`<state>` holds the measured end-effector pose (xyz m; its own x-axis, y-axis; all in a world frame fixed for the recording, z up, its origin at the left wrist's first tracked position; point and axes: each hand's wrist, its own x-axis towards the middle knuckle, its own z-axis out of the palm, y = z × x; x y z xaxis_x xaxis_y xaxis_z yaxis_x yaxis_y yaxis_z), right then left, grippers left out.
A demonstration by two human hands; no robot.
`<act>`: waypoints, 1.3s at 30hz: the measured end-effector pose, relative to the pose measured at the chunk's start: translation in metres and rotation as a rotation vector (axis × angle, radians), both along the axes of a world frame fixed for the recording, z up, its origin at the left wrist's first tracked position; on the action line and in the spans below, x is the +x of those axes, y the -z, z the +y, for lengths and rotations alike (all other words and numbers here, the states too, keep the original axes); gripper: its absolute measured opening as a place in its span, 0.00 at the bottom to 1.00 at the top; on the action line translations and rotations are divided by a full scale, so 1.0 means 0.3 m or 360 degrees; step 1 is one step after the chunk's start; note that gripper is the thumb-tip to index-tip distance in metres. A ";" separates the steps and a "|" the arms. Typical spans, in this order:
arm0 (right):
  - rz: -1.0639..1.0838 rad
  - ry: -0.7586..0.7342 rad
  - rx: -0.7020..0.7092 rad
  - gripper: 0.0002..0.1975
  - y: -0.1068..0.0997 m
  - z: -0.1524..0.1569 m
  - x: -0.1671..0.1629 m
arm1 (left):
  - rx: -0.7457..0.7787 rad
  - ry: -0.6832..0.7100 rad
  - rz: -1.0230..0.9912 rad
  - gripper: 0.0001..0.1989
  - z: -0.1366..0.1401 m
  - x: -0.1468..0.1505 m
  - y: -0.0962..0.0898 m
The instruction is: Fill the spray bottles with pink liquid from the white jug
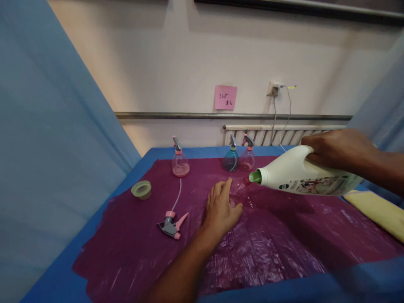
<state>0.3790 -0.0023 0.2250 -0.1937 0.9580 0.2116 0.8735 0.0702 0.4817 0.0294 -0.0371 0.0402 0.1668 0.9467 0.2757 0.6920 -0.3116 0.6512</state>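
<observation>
My right hand [328,145] grips the handle of a large cream detergent jug [303,172], tipped so its green spout [255,176] points left. The spout is at the neck of a clear pink spray bottle [238,188], which has no spray head and leans toward the jug. Around the bottle's left side curls my left hand [221,206], its fingers on the body. A grey and pink spray head [170,227] with a thin tube lies to the left of that hand. Whether liquid is flowing cannot be made out.
A pink spray bottle [181,165] stands at the back left; a teal one [231,160] and another pink one [247,159] stand at the back middle. A green cap [141,190] sits left, a folded yellow cloth [377,210] right. Purple plastic sheeting [126,252] covers the blue table.
</observation>
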 end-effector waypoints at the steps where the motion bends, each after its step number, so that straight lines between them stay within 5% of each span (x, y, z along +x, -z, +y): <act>1: 0.0000 -0.0010 0.0001 0.12 0.000 0.001 0.002 | -0.0004 0.0002 0.0000 0.44 -0.001 0.000 -0.001; 39: -0.0023 -0.0124 -0.0005 0.13 -0.016 0.010 0.013 | 0.0024 0.0000 -0.0008 0.44 0.001 0.001 0.012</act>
